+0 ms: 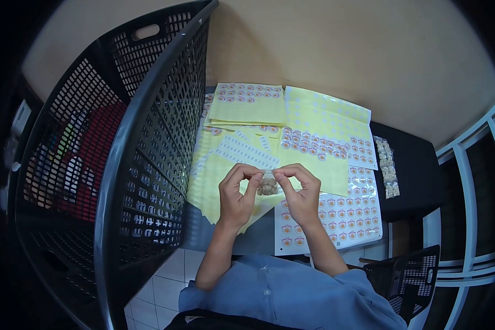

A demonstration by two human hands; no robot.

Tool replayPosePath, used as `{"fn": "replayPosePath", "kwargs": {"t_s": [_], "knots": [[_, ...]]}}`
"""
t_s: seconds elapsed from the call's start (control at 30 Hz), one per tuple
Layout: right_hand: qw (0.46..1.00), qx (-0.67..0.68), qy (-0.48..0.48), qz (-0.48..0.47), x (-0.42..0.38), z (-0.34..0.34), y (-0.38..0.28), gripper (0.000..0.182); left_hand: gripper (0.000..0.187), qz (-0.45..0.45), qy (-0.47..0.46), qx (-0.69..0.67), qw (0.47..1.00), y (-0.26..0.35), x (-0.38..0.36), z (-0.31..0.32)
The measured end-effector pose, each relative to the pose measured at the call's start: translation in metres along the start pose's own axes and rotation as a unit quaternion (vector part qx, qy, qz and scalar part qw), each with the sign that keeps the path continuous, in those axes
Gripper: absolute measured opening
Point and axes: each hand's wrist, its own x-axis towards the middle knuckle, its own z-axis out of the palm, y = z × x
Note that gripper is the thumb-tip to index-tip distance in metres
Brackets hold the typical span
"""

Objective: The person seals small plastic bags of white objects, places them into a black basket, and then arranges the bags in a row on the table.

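Note:
A small clear bag (268, 187) with several light brown pieces inside hangs upright between my hands, over the yellow sheets. My left hand (240, 193) pinches its upper left corner between thumb and fingers. The upper right corner is pinched the same way by my right hand (299, 192). Beneath lie yellow backing sheets (320, 169) and a sheet of small pale labels (247, 151). White sheets with rows of round pink and orange stickers (353, 217) spread to the right.
A large black perforated basket (165, 126) stands on the left with red cloth (96, 159) inside. More sticker sheets (247, 107) lie at the table's back. Several filled small bags (388, 168) line a black surface (415, 170) at right. Another black basket (412, 280) is low at right.

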Motion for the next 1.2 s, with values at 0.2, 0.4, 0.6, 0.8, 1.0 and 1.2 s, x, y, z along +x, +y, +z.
{"fn": "replayPosePath", "kwargs": {"t_s": [0.2,0.4,0.6,0.8,1.0,1.2], "knots": [[1.0,-0.002,-0.009,0.006,0.002,0.002,0.002,0.006,0.008,-0.013,-0.007,0.0,1.0,-0.006,0.002,-0.004],[0.999,-0.021,-0.029,-0.018,0.011,0.002,0.005,0.005,0.006,-0.021,-0.033,-0.056,0.998,-0.01,0.008,-0.005],[0.994,-0.039,-0.044,-0.089,0.032,0.012,0.009,0.008,0.002,-0.01,-0.07,-0.038,0.997,-0.018,0.029,-0.011],[0.997,0.066,-0.034,-0.014,0.055,0.028,0.031,0.017,0.011,-0.081,0.061,-0.236,0.966,-0.049,0.064,-0.017],[0.974,-0.159,-0.161,-0.006,0.033,0.013,0.066,0.029,0.019,-0.181,0.14,-0.356,0.906,-0.095,0.061,-0.033],[0.946,-0.276,-0.17,0.009,-0.008,0.002,0.063,0.04,0.021,-0.255,0.163,-0.358,0.883,-0.104,0.059,-0.027]]}}
